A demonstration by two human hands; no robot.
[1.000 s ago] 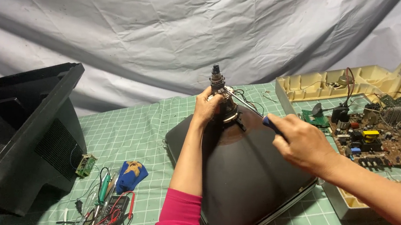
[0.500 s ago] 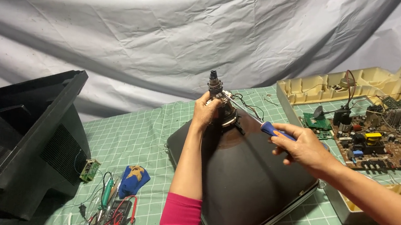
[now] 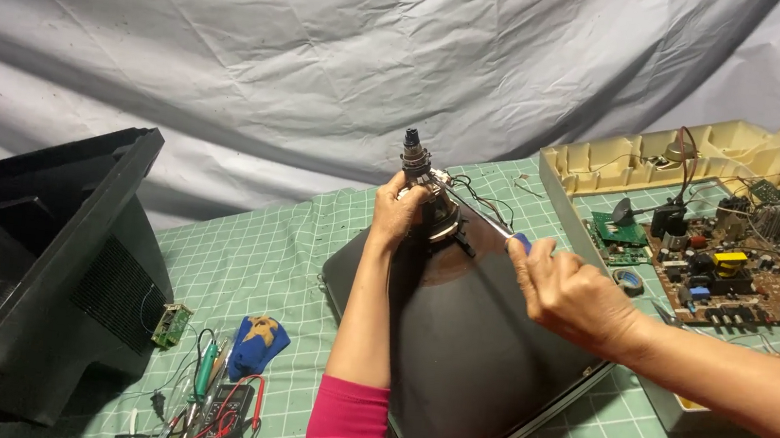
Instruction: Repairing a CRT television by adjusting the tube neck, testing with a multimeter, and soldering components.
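Observation:
A dark picture tube (image 3: 468,350) lies face down on the green grid mat, its narrow neck (image 3: 414,158) pointing up. My left hand (image 3: 398,212) grips the coil assembly at the base of that neck. My right hand (image 3: 569,293) is closed around a blue-handled screwdriver (image 3: 506,234), whose shaft runs left toward the coil assembly (image 3: 443,210). Thin wires trail off the neck to the right. The screwdriver tip is hidden near the coil.
A black plastic rear casing (image 3: 32,266) stands at the left. A beige chassis tray (image 3: 710,158) with a brown circuit board (image 3: 746,269) sits at the right. A small green board (image 3: 171,323), a blue cloth (image 3: 256,343), a multimeter and leads (image 3: 216,414) lie near the front.
My right hand has shifted slightly along the tube with the screwdriver still pointed at the neck. My left hand stays on the coil assembly. The view drifted a little.

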